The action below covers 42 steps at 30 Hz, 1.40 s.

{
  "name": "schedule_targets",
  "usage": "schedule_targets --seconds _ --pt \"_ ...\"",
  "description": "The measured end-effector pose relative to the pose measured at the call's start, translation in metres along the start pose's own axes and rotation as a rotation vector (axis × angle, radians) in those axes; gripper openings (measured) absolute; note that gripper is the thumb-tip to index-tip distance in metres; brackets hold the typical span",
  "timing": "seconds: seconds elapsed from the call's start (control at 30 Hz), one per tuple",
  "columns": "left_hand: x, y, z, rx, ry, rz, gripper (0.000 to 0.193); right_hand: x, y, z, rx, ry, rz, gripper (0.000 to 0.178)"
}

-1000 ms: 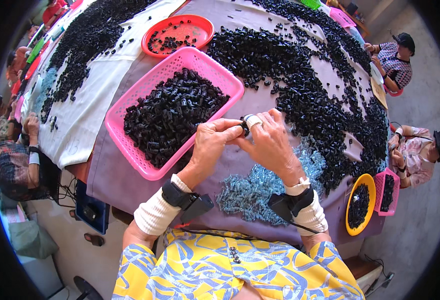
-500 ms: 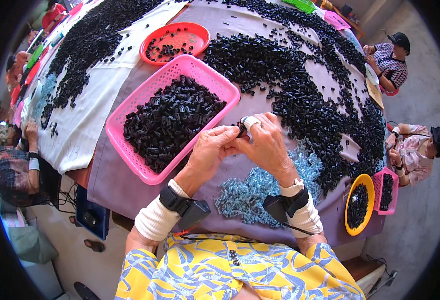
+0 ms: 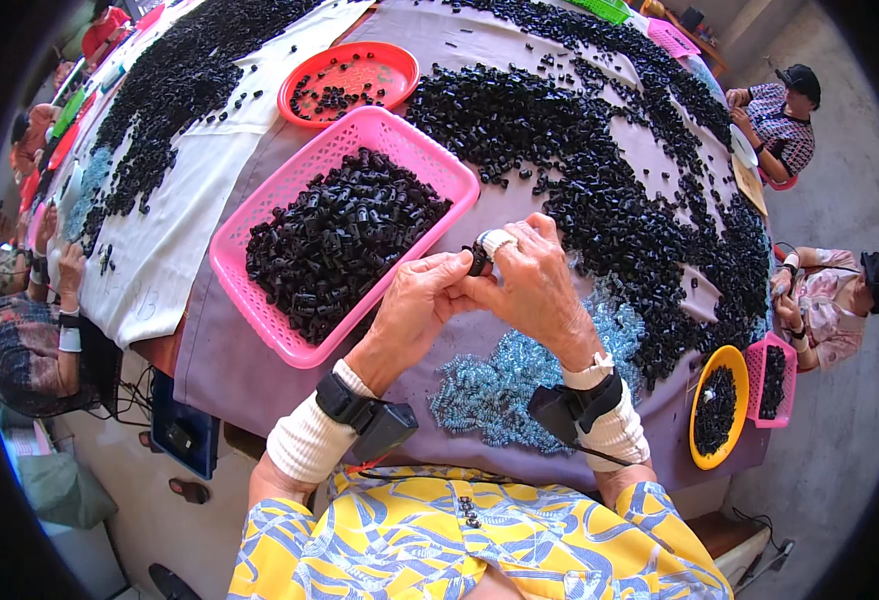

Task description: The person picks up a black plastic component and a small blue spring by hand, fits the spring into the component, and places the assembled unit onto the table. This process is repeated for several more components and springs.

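Observation:
My left hand [image 3: 415,305] pinches a small black plastic part [image 3: 478,259] between thumb and fingers. Closed against the same part from the other side is my right hand [image 3: 540,290], with white tape round one finger. Both hands meet above the cloth, right of a pink basket [image 3: 260,318] heaped with black plastic parts [image 3: 340,240]. Below the right hand lies a pile of small pale-blue metallic coils [image 3: 510,390] that look like springs. The fingers cover much of the held part, so its finer details are hidden.
A large spread of black parts [image 3: 610,215] covers the table's right side. A red tray [image 3: 400,75] stands behind the basket. A yellow tray [image 3: 698,432] and a small pink basket [image 3: 786,410] sit at the right edge. Co-workers [image 3: 825,300] sit on both sides.
My hands stay together at nearly the same spot, still on the black part. The right fingers have shifted slightly, and the part shows a little more clearly.

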<state>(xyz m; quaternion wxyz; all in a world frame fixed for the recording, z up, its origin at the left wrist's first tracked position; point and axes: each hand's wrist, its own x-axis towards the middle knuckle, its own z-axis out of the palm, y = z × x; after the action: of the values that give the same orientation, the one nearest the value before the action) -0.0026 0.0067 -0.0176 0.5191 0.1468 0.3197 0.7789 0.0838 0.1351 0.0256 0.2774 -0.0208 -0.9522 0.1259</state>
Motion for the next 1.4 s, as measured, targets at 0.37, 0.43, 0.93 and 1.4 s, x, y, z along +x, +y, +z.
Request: schedule_targets --seconds 0.37,0.43,0.93,1.4 --pt "0.001 -0.004 -0.007 0.006 0.103 -0.066 0.032 -0.004 0.013 0.007 0.108 0.034 -0.070 0.019" --pt "0.002 -0.005 -0.009 0.002 0.106 -0.069 0.036 -0.004 0.014 0.006 0.120 0.015 -0.065 0.019" --pt "0.003 -0.004 -0.008 0.100 0.029 -0.100 0.022 -0.006 0.015 0.006 0.075 -0.019 -0.075 0.020" --pt "-0.001 -0.002 -0.008 0.096 -0.005 -0.080 0.022 -0.008 0.014 0.007 0.164 0.047 -0.132 0.019"
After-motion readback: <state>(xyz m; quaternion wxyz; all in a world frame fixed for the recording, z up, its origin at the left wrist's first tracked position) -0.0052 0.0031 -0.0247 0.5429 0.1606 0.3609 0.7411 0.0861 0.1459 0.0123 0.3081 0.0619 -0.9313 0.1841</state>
